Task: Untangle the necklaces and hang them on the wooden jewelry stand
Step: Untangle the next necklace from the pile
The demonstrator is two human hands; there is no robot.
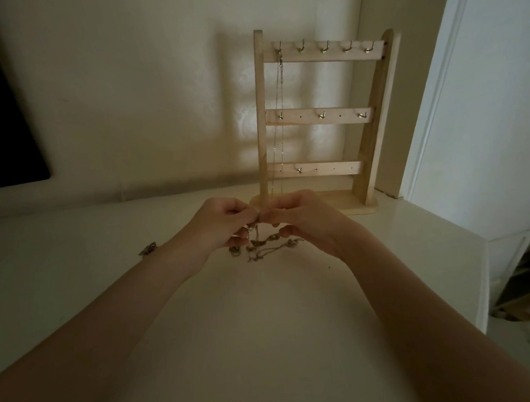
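Head view: both hands, left hand (228, 221) and right hand (298, 219), pinch the tangled necklaces (260, 244) above the counter (264, 323); tugging hard could tighten the knots or snap a chain.

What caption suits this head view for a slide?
Both hands pinch a tangled chain before a stand with one necklace hung.

Both hands meet above the pale table (265, 339): the left hand (225, 224) and right hand (301, 220) pinch a tangled necklace (261, 245) between their fingertips, its loops dangling below. Behind them stands the wooden jewelry stand (324, 117), with one thin chain (279, 114) hanging from its top-left hook. A small charm piece (148, 248) lies on the table beside the left wrist.
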